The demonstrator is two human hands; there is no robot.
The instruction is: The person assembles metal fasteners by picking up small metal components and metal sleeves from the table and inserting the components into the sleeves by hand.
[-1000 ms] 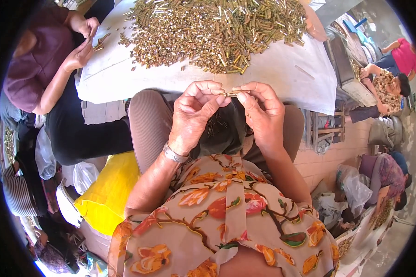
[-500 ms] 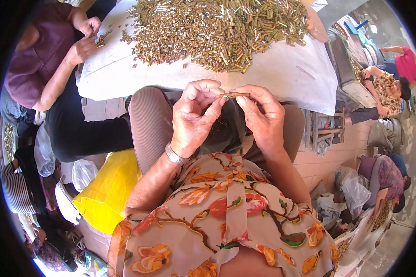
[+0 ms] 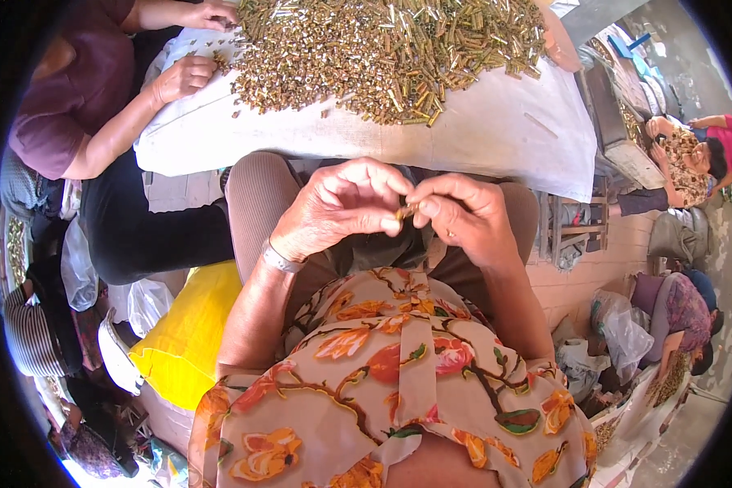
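Observation:
Above my lap, my left hand (image 3: 342,205) and my right hand (image 3: 466,218) meet with thumbs and forefingers pinched together. A small brass-coloured metal piece (image 3: 404,211) shows between the fingertips, mostly covered by them; both hands seem to grip it. Beyond them, a large heap of brass-coloured metal pieces (image 3: 366,61) is spread over a table covered with white cloth (image 3: 496,130). Short nut-like pieces lie mainly on the heap's left, longer tubes on its right.
At the left, a co-worker's hand (image 3: 185,79) rests at the cloth beside the heap. A yellow sack (image 3: 189,337) stands left of my legs. Wooden stool legs (image 3: 573,232) are under the table's right side. Other people sit at the far right.
Both my hands have come down slightly and closer together, now covering more of the metal piece. The co-worker's hands have spread apart and reached toward the heap.

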